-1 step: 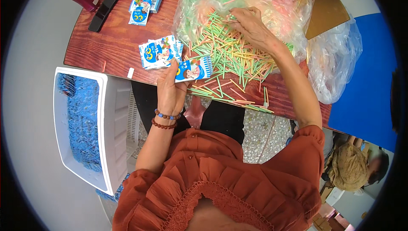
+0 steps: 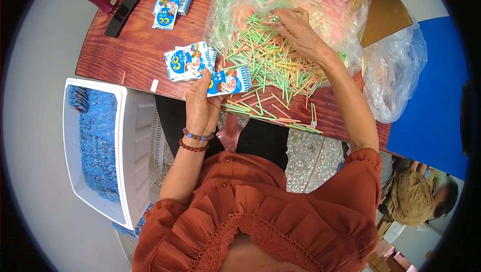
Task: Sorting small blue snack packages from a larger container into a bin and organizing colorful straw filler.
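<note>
One packet (image 2: 230, 81) is pinched in the left hand (image 2: 199, 99); whether the right hand (image 2: 299, 30) grips sticks (image 2: 283, 66), I cannot tell. Sticks look light, perhaps brittle: best held mid-length.

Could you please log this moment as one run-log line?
Left hand: holding blue-and-white packet | Right hand: at pastel stick pile, grip unclear | Nearby: black phone, white bin

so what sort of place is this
Probably a packing workshop: loose coloured sticks spill over the wooden table, small printed packets lie there too, and a white bin of blue items stands beside it.
</note>
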